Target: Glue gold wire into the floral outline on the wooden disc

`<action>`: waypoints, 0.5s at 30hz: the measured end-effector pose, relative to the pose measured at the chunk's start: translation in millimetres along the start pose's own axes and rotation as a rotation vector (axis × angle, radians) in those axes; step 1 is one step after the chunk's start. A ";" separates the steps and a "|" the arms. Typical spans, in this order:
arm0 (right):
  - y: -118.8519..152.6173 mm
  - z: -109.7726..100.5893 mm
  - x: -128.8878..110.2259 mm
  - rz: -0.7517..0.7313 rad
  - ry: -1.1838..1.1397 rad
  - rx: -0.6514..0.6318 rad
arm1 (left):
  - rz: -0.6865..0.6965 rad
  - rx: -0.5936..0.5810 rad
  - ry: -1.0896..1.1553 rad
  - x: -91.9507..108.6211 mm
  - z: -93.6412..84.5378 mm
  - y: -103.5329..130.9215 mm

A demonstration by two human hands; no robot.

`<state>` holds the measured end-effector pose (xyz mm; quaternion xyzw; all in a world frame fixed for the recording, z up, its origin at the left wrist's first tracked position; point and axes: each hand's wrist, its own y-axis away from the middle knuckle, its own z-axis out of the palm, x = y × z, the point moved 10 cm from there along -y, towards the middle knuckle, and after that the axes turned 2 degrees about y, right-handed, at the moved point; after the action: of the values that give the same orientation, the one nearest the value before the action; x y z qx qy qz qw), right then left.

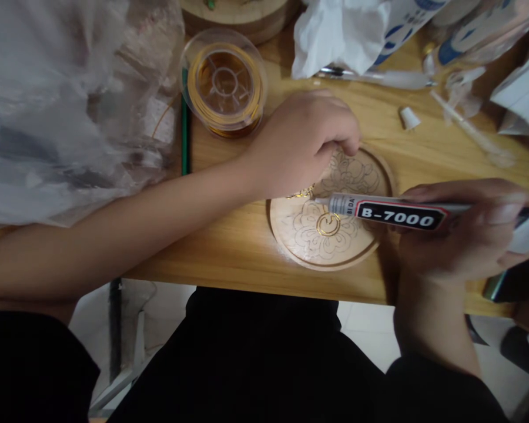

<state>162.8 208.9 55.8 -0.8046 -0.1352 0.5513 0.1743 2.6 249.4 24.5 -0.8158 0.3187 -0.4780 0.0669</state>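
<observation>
A round wooden disc with a raised rim and a line-drawn flower pattern lies flat near the table's front edge. Gold wire forms a ring and a curl at the flower's centre, and more gold wire shows by my left wrist. My left hand rests over the disc's upper left part, fingers curled; what they may hold is hidden. In my right hand is a B-7000 glue tube, held nearly level. Its nozzle points left and is over the disc, close to the gold wire; contact cannot be told.
A clear spool of gold wire stands behind my left forearm, beside a green stick. Plastic bags fill the left. At the back lie crumpled tissue, a pen and a small white cap.
</observation>
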 end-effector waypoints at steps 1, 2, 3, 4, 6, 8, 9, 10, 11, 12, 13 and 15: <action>-0.3 -0.4 -0.9 -0.004 -0.017 0.006 | 0.009 0.001 0.003 0.8 -0.2 -0.3; -0.5 -0.4 -1.9 -0.008 -0.028 0.008 | 0.009 -0.001 0.006 0.9 -0.2 -0.6; -0.7 0.2 -2.2 -0.005 -0.026 0.005 | 0.002 -0.007 0.008 0.7 0.2 -0.9; -0.9 1.5 -2.1 0.002 -0.013 -0.007 | -0.006 -0.010 0.006 0.5 0.2 -1.1; -0.6 1.6 -2.2 0.008 -0.013 -0.009 | -0.023 -0.016 0.005 0.0 0.4 -1.0; 0.2 0.3 -1.2 0.015 -0.034 0.001 | -0.023 -0.012 0.007 0.5 -0.2 -0.7; 0.8 -1.1 0.0 0.022 -0.043 0.011 | -0.021 -0.005 0.010 0.5 -0.8 -0.5; 1.4 -2.3 0.9 0.024 -0.049 0.018 | -0.011 -0.003 0.014 1.0 -1.0 -0.5; 1.9 -3.1 1.5 0.023 -0.049 0.021 | -0.002 -0.001 0.016 1.3 -1.2 -0.6; 2.3 -2.9 2.3 0.026 -0.039 0.015 | 0.006 0.000 0.018 1.6 -1.2 -0.8; 2.7 -3.1 2.8 0.028 -0.032 0.012 | 0.007 -0.002 0.020 1.4 -1.1 -1.1; 2.8 -2.7 3.2 0.031 -0.011 0.004 | -0.006 -0.024 0.022 0.5 0.9 -1.8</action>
<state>166.5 207.3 52.8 -0.8032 -0.1225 0.5586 0.1665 4.3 250.3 25.1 -0.8121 0.3229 -0.4832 0.0522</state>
